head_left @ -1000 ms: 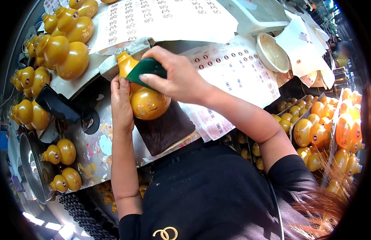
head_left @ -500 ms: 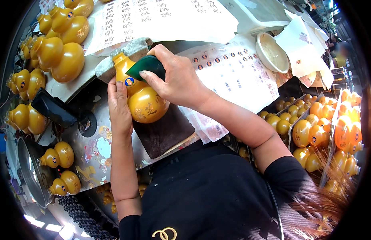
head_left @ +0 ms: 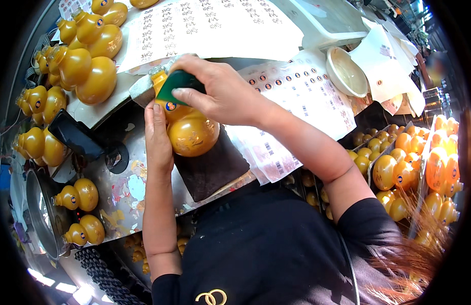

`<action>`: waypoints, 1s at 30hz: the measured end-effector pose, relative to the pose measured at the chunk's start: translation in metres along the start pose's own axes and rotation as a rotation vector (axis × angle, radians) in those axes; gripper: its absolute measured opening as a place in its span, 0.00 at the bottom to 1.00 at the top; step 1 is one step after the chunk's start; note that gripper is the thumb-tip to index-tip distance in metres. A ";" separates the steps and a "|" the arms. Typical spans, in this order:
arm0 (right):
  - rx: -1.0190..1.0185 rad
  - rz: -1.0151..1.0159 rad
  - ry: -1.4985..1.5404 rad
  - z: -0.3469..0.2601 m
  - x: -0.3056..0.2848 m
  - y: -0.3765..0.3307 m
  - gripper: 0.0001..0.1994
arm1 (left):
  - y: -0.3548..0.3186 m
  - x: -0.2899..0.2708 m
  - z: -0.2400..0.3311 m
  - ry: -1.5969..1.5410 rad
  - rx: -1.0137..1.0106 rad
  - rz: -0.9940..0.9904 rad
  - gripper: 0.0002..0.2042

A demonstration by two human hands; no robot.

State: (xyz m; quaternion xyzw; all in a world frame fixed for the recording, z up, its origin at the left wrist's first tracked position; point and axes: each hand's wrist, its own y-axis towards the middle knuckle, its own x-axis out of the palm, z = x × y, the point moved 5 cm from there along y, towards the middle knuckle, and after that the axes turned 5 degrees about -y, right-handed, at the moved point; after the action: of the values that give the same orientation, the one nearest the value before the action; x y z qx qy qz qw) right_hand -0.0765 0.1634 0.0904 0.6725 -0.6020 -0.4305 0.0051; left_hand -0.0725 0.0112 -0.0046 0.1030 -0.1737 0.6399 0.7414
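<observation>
A yellow gourd-shaped bottle (head_left: pixel 193 134) lies tilted over a dark brown cloth (head_left: pixel 212 168), its narrow neck toward a grey folded cloth (head_left: pixel 142 90). My left hand (head_left: pixel 158 132) grips the bottle along its left side, thumb near a small round blue-and-orange sticker (head_left: pixel 170 106). A flat green scraper (head_left: pixel 182 86) is pinched in my right hand (head_left: pixel 220 91). It lies against the bottle's upper bulb, and my right hand hides part of that bulb. Gold lettering shows on the lower bulb.
Several gourd bottles (head_left: pixel 95 80) stand at the left, beside a phone on a stand (head_left: pixel 75 134). Sticker sheets (head_left: pixel 296 101) and a printed sheet (head_left: pixel 215 35) cover the bench beyond. A white bowl (head_left: pixel 346 71) sits far right, above crates of gourd bottles (head_left: pixel 385 173).
The green scraper has moved up toward the bottle's neck with my right hand. The whole scene has shifted slightly to the right in view. My left hand keeps its hold.
</observation>
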 end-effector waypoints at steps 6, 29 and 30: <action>0.008 -0.289 -0.220 0.003 0.007 0.025 0.18 | -0.003 0.000 -0.003 0.001 -0.002 -0.015 0.21; -0.124 -0.340 -0.415 -0.009 0.012 0.057 0.13 | -0.004 -0.003 -0.002 -0.078 -0.022 -0.006 0.20; -0.216 -0.250 -0.424 -0.011 0.010 0.051 0.13 | -0.004 -0.003 -0.001 -0.085 -0.027 -0.006 0.20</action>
State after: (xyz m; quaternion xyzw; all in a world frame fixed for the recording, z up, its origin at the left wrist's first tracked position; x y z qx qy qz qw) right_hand -0.1114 0.1357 0.1187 0.6321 -0.4526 -0.6206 -0.1027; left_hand -0.0688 0.0084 -0.0065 0.1204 -0.2133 0.6303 0.7367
